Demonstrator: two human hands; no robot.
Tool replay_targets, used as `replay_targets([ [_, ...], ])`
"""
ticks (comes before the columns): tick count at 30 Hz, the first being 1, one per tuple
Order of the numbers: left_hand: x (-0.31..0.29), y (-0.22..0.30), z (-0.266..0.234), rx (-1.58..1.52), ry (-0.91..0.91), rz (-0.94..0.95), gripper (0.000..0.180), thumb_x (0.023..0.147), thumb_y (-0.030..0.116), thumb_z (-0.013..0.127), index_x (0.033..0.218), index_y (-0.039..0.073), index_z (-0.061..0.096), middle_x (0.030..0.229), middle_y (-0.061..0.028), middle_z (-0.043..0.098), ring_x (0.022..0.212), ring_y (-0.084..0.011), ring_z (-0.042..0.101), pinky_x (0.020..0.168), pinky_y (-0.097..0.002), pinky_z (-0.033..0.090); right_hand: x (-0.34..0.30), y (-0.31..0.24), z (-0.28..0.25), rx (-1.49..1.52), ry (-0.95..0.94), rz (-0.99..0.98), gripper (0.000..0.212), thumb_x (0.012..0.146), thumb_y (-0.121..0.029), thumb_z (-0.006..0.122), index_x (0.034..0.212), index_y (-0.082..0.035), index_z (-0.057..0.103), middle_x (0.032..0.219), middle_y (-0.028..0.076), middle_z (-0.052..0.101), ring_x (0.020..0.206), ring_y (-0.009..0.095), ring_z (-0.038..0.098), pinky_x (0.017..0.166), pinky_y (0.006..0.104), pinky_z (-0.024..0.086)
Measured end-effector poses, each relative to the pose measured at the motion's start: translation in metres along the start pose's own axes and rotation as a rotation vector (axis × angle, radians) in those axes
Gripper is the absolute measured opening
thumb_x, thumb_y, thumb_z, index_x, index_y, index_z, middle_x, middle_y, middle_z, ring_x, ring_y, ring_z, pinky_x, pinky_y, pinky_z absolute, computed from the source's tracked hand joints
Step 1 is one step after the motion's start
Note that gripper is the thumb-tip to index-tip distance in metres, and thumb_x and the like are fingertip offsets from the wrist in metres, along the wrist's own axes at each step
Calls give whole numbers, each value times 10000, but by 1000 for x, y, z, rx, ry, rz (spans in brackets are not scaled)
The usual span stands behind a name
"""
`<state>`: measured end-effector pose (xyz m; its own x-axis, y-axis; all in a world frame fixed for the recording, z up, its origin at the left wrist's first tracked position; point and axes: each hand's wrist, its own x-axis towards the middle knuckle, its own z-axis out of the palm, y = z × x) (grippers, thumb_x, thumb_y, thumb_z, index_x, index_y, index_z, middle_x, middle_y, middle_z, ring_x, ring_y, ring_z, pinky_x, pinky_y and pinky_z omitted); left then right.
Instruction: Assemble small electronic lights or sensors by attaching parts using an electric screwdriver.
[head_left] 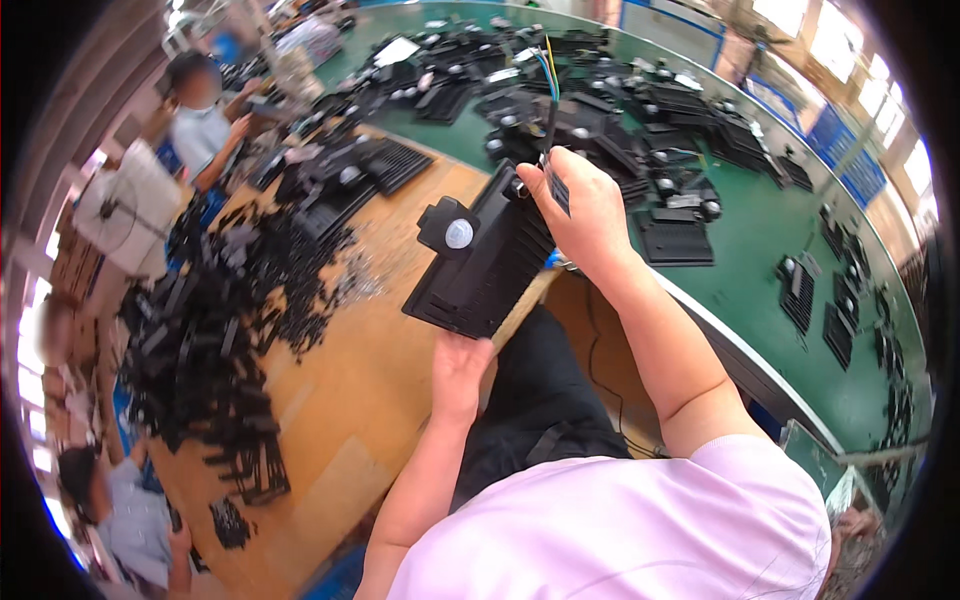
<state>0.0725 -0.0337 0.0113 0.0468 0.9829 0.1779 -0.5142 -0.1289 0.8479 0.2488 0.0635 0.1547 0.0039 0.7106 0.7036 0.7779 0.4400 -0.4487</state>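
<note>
A black finned floodlight (480,270) with a white domed motion sensor (459,234) is held tilted above the table's right edge. My left hand (460,372) supports its lower edge from beneath; the fingers are mostly hidden behind the housing. At the upper end, my right hand (585,205) is closed, thumb and fingers pinching at the floodlight's corner where the cable comes out. The black cable (552,125) rises above that hand and ends in loose coloured wires (549,70).
A wooden table (330,400) bears a heap of black plastic parts (200,330) on the left. Many similar floodlights (677,235) lie on the green conveyor belt (740,290) beyond and right. Co-workers (205,130) sit along the table's left side. A metal rail (745,360) edges the belt.
</note>
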Motion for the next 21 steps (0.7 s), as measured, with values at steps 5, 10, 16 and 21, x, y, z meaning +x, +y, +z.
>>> replay_targets([
  [5,-9,38,-38,48,394,41,225,968,143,592,1136,-1,554,1094,-54,627,982,-115,569,915,-280,447,-27,1,59,245,-282,280,261,886,-223,677,817,5,570,713,79,618,610,159,601,557,316,446],
  [10,-13,78,-117,263,394,-162,295,982,235,578,1139,-14,581,1026,-44,657,908,-93,605,824,-235,475,-54,7,53,904,-836,443,255,839,-102,680,1064,-15,596,888,28,664,809,108,629,707,249,489],
  [16,10,83,-164,553,179,-524,374,954,239,610,1200,-43,606,1109,-64,660,988,-122,599,881,-272,465,-54,68,67,56,-606,41,521,781,-175,709,1262,-57,550,1246,188,551,1220,370,476,1039,427,377],
  [21,61,68,-165,907,30,-474,377,930,311,627,1130,-5,674,1049,-109,703,976,-181,630,871,-320,481,-59,113,106,-201,-769,30,626,784,-214,689,1343,-46,464,1145,220,562,1113,396,531,951,459,435],
])
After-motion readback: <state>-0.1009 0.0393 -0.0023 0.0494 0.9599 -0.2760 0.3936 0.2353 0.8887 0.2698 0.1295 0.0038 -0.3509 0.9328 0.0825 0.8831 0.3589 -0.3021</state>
